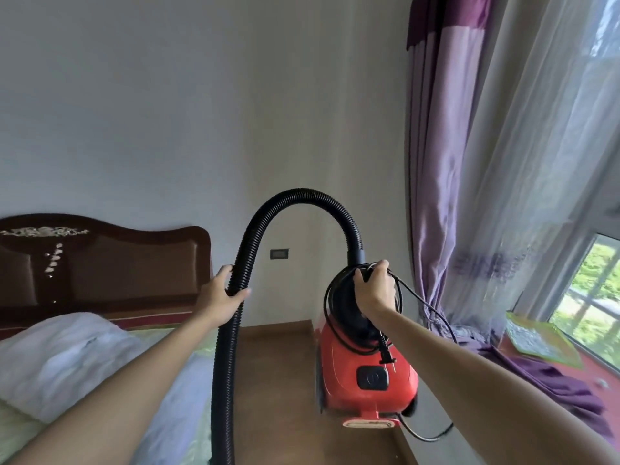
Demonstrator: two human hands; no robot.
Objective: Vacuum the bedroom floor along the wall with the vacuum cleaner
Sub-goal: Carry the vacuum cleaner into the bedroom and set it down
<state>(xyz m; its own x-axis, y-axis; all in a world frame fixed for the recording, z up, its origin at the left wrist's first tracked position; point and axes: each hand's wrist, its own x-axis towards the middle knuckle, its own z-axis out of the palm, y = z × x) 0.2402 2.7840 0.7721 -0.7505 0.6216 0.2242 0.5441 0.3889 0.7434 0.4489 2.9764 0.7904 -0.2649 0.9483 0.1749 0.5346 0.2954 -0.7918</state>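
Left grip [221, 293] wraps the black hose [302, 195], right grip [374, 290] clutches the red vacuum [345, 387] and its coiled cord [385, 356]; bed [67, 357] crowds left, curtain [443, 196] drapes right.

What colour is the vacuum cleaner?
Red, with black parts, seen in the head view: vacuum cleaner.

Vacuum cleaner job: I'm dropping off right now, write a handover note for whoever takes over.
Left hand grips the black hose partway up.
Right hand grips the top of the red vacuum cleaner, fingers over the wound cord.
Plug hangs loose, not plugged in; wall socket is ahead, beside the headboard.
Done: nothing vacuumed, as far as shown.
Left: unwind cord, plug in, vacuum the floor along the wall.
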